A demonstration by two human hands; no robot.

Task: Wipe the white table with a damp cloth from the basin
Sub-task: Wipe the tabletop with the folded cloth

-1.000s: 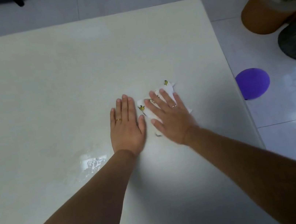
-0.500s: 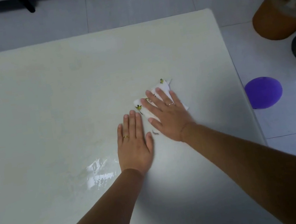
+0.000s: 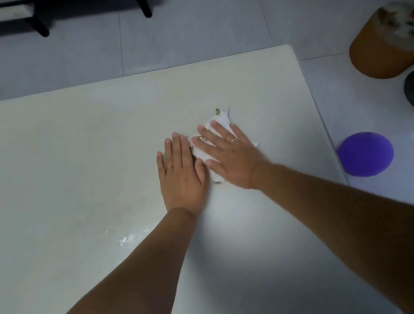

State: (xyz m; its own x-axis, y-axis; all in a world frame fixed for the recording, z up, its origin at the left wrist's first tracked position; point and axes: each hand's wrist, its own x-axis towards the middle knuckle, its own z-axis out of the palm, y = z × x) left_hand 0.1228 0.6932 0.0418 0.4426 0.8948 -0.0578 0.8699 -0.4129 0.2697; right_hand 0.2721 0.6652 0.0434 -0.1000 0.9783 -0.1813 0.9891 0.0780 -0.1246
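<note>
A: How do the fingers (image 3: 216, 131) of the right hand (image 3: 230, 158) lie?
B: Spread flat and splayed apart, pressing down on the white cloth (image 3: 219, 120), gripping nothing. A ring sits on one of them.

A: And the left hand (image 3: 180, 173)?
B: Flat too, palm down on the white surface (image 3: 66, 156), its fingers (image 3: 172, 148) straight and close together, also ringed. Its thumb side lies just beside the cloth, at the cloth's 9 o'clock; whether it touches the fabric I cannot tell.

A: Where is the cloth on the surface?
B: Toward 2 o'clock from the middle, near the right edge but not at it. Most of it is hidden under the right hand; a crumpled corner with a small yellow-green print pokes out at 12 o'clock of the fingertips.

A: Anything else on the surface?
B: A shiny wet patch (image 3: 129, 237) at 7 o'clock of the left hand.

A: And beyond?
B: On the tiled floor (image 3: 195, 32) at 3 o'clock, a purple ball (image 3: 365, 154); at 2 o'clock, an orange-brown stool (image 3: 384, 55).
</note>
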